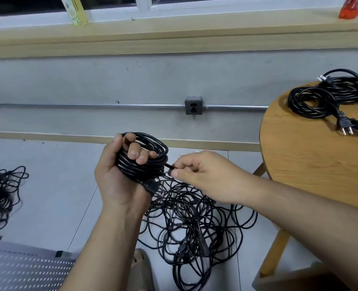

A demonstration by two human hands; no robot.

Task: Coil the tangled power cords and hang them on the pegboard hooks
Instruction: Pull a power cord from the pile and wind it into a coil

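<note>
The left hand [119, 181] grips a coil of black power cord [153, 144], fingers curled tightly round the loops. The right hand [203, 177] pinches the cord's free end between thumb and forefinger, just beside the coil. A tangled pile of black cords [195, 223] lies on the floor below. Two coiled black cords [325, 97] rest on the round wooden table [310, 164]. The white perforated pegboard [27, 269] lies lower left.

Workshop-like utility room: bare concrete wall [90, 80], surface-mounted conduit [69, 105] feeding socket box [193, 105], pegboard panel [27, 267].
</note>
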